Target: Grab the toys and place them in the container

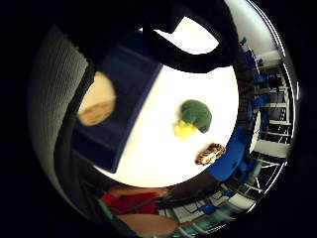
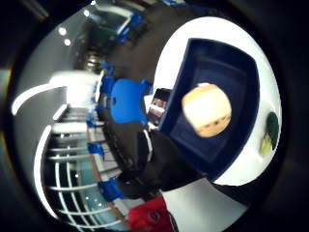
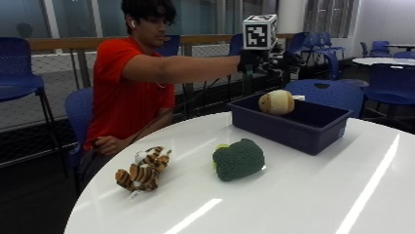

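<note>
Plush and likely light and squashy, the broccoli (image 3: 238, 159) and tiger (image 3: 142, 170) lie on the table (image 3: 311, 195), best pinched mid-body, while the gloved right hand (image 3: 267, 61), whose fingers I cannot tell, hovers above the bin (image 3: 289, 129), a tan toy (image 3: 277, 102) falling beneath it.

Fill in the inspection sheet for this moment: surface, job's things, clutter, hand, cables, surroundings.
Surface: round white table, glossy.
Job's things: blue container on the table; tan round toy above its opening, whether it rests inside cannot be told; broccoli toy and tiger toy lie on the table, apart.
Clutter: nothing seen.
Hand: gloved right hand above the container, holding nothing; fingers unclear.
Cables: nothing seen.
Surroundings: blue chairs, railing, windows.
</note>
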Demonstrator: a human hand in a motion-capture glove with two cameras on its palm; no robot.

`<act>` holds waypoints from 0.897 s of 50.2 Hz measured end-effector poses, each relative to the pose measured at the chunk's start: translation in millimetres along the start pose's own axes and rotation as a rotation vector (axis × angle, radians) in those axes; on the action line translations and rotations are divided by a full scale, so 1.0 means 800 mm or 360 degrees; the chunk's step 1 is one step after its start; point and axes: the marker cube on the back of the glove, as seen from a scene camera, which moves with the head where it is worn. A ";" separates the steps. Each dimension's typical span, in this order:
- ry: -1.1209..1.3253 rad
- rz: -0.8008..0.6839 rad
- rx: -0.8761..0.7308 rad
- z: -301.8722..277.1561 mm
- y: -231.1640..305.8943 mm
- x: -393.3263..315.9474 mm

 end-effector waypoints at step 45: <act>0.0234 0.0591 -0.0379 0.172 0.072 0.340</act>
